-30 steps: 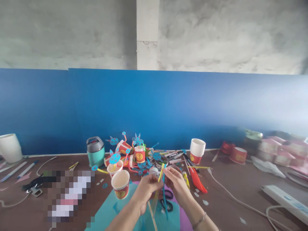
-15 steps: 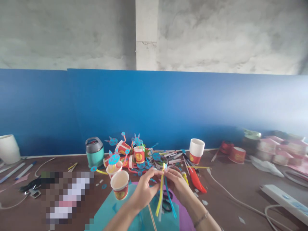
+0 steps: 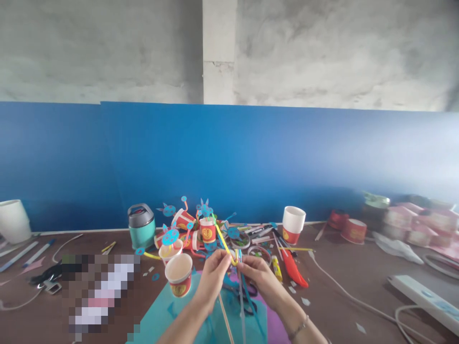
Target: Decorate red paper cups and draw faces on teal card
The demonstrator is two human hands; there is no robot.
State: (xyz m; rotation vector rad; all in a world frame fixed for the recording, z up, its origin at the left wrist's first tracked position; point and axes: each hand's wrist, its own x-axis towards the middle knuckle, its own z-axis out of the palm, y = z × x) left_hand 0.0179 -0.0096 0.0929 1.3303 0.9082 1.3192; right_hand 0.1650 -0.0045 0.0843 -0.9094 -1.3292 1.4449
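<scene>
My left hand (image 3: 212, 278) pinches a yellow straw (image 3: 224, 244) near its bend. The straw's long part slants up and to the left. My right hand (image 3: 264, 279) holds the tops of a blue straw (image 3: 254, 308) and a clear straw (image 3: 242, 310), which hang down over the sheets. Both hands almost meet at the yellow bend; whether the right fingers also grip it I cannot tell. Dark-handled scissors (image 3: 250, 305) and thin wooden sticks (image 3: 225, 319) lie below on the teal paper (image 3: 190, 322). An open paper cup (image 3: 179, 286) stands left of my left hand.
Behind my hands are decorated cups (image 3: 208, 231), with several pens and scraps. White stacked cups (image 3: 293, 220), a red pouch-like piece (image 3: 295, 270) and a glue stick (image 3: 276, 268) are to the right. A teal jar (image 3: 142, 234), white cable (image 3: 351, 294) and power strip (image 3: 426, 298) surround the area.
The yellow straw hung downward beside the others; now it is bent and points up-left. My left hand has shifted slightly and grips it, while the blue and clear straws still hang from the right.
</scene>
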